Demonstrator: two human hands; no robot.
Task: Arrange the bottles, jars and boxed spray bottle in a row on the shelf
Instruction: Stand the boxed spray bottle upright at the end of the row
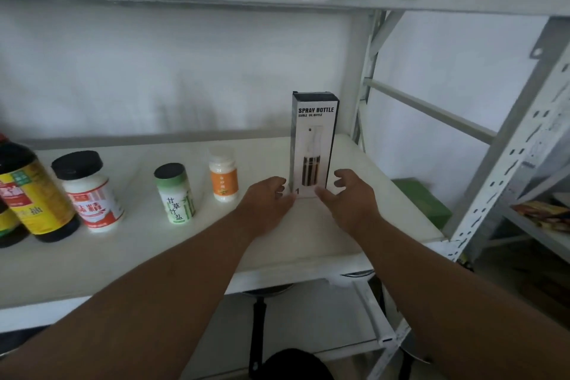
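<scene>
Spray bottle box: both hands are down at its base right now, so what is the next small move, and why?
Probably nudge the spray bottle box slightly toward the front edge. It stands upright at the right end of the shelf, a bit farther back than the orange-label jar and green-label jar. The left hand and right hand flank its base, fingers open, ready to slide it into line.

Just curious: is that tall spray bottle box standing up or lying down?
Standing up. The spray bottle box rests on its short end on the shelf, print reading level.
</scene>
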